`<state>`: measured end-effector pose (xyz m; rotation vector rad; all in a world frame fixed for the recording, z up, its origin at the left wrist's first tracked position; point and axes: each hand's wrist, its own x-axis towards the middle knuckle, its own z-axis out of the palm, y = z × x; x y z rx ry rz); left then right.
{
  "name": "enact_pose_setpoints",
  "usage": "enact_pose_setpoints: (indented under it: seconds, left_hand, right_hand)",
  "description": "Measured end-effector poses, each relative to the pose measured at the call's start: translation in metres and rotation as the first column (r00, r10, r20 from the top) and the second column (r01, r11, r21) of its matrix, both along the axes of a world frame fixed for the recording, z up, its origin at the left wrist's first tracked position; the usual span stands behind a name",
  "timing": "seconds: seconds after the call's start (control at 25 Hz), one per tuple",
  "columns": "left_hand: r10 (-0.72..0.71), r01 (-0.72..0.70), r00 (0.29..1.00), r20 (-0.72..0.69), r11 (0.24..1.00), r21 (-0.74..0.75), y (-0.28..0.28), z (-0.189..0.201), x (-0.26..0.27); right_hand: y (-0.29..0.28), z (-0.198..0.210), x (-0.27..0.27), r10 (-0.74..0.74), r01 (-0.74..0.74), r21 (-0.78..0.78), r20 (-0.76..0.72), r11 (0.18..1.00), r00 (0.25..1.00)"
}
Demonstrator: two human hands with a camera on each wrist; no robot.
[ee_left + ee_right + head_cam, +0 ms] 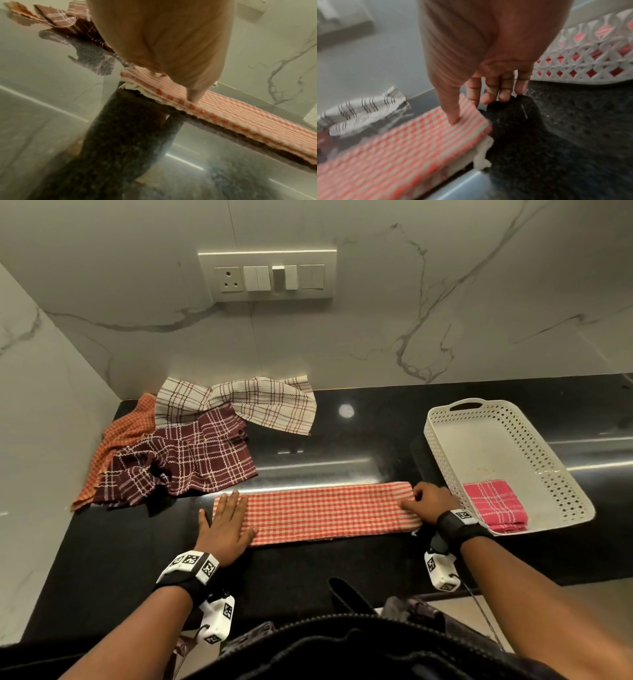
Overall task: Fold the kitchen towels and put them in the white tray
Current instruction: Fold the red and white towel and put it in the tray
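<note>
Glossy black counter [342, 559] bears long folded gingham towel [318, 511].

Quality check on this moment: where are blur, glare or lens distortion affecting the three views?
Head view: sharp, with glare streaks on the black counter and wide-angle bending at the edges. Left wrist view: hazy and washed out, the left hand soft and close over the red checked towel. Right wrist view: motion blur smears the towel; the right hand and white tray are soft.
</note>
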<state>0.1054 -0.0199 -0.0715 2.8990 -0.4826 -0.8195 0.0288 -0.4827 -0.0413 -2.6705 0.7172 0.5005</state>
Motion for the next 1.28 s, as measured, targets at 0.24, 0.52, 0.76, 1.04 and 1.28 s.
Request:
enact_pose_setpoints:
  seconds: [0.24,0.52,0.76,1.04,1.28]
  left_hand:
    - [-0.118,0.134,0.981,0.154,0.985,-0.104,-0.049,0.030,-0.004]
    - [-0.206,0.207,0.978,0.016,0.972,-0.108,-0.140,0.008,-0.031]
    - [-0.218,0.224,0.973,0.072,0.971,-0.080,-0.134,-0.014,-0.036]
    - [-0.206,0.208,0.977,0.064,0.978,-0.026,-0.135,-0.015,-0.036]
    - [-0.213,0.212,0.976,0.040,0.977,0.029,-0.138,-0.010,-0.036]
  right_hand:
    - [0.014,-0.003,0.004,-0.160,0.151,0.162,0.039,0.975,0.986]
    - [0.049,-0.009,0.011,-0.229,0.222,0.170,0.025,0.960,0.973]
    - [0.034,-0.002,0.006,-0.229,0.129,0.493,0.148,0.860,0.962]
    - [0.026,0.001,-0.006,-0.596,0.371,0.924,-0.246,0.095,0.764]
    - [0.034,-0.005,-0.005,-0.536,0.255,0.948,-0.118,0.189,0.836]
